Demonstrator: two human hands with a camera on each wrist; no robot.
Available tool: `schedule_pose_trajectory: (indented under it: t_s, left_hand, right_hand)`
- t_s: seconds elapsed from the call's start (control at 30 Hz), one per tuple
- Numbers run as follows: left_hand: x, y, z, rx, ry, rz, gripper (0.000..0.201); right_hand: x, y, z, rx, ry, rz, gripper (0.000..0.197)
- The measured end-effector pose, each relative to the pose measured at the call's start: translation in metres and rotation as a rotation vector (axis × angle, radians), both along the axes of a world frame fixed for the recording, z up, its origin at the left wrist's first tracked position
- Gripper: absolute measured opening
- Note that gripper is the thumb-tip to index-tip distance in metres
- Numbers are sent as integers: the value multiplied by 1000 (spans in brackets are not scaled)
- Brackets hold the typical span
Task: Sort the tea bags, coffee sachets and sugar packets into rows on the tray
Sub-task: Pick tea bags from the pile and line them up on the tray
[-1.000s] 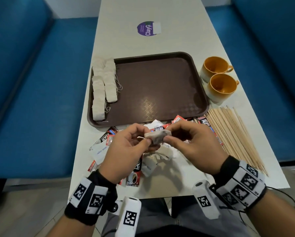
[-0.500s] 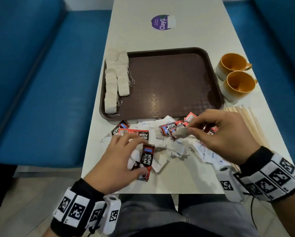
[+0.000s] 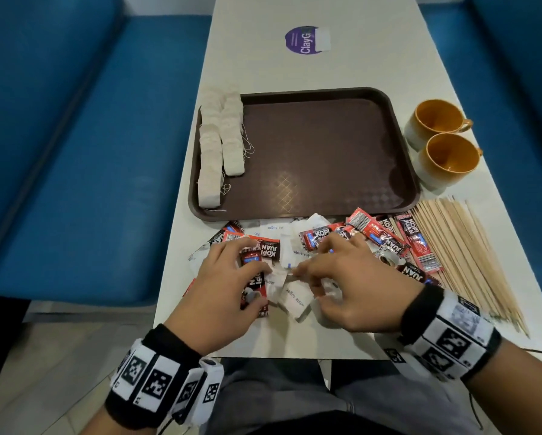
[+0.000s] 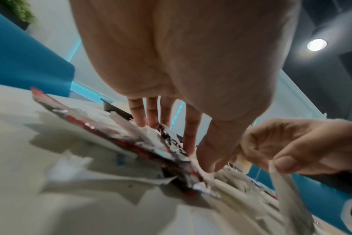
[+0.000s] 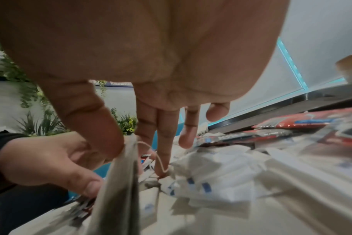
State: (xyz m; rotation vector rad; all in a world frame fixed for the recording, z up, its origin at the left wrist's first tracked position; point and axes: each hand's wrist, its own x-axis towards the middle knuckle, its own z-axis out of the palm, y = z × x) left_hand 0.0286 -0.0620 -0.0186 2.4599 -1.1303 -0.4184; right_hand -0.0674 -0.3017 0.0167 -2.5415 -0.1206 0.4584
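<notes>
The right hand (image 5: pixel 143 66) pinches a tea bag (image 5: pixel 119 190) between thumb and forefinger at lower centre. The left hand (image 3: pixel 228 296) spreads straight fingers (image 4: pixel 140 114) on coffee sachets (image 3: pixel 257 277) below the tray (image 3: pixel 326 211).

our hands (image 3: pixel 282 277) cover the middle of the packet pile (image 3: pixel 297 296) on the bench, so we cannot tell what lies beneath; both wrist views blur the packets, and the skewers (image 3: pixel 470 255) run behind our right wristband.

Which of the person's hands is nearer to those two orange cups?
Right. The right hand works in the packet pile, on the side of the orange cups; the left hand lies farther away across the pile.
</notes>
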Motion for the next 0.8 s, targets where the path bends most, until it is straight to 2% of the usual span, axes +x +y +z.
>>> schedule_pose_trajectory:
  t_s: [0.17,0.23,0.3,0.5,0.8]
  left_hand:
    - [-3,-17,3,-94,-45,52,25]
    - [-7,-27,2,-95,-63,17,19]
    - [-11,-38,-1,-52,-100,-21,21]
    - [-13,-53,-10,-92,-119,83,12]
    - [-5,-66,-5,33,-60,131,22]
  right_hand:
    - [-2,-4,-2,-16,-87,-47,11]
    - [-4,-5,-2,12,-85,-74,11]
    - [-4,-5,-1,27,-80,-80,11]
    - [-3,-8,-2,87,-58,-97,10]
    - [-3,-11,-2,116,-61,-106,17]
